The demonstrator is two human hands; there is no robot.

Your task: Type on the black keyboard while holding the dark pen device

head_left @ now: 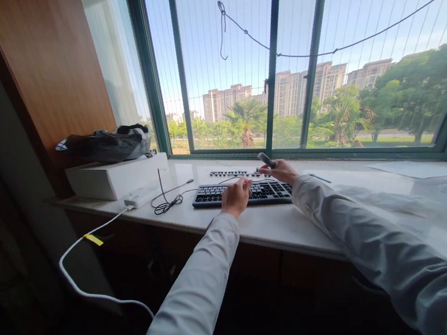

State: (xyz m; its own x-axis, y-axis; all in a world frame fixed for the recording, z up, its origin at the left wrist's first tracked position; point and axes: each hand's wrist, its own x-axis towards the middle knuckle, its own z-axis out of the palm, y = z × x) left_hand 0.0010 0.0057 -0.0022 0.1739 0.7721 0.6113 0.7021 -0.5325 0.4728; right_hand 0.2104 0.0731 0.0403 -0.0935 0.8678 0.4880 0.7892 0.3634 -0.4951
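A: Far left, white box (113, 177) with a dark bag (105, 145) on top; a cable (170, 199) loops on the table (264, 225).

B: Your left hand (235, 197)?

A: Rests on the near edge of the black keyboard (243, 193), fingers curled loosely together, gripping nothing. Press down there so the board can't slide.

B: Right hand (283, 172)?

A: Fingers clamped on a small dark tool (266, 159), just above the keyboard's far right rows. A row of loose keycaps (234, 173) lies behind. Work it gently, I'd judge.
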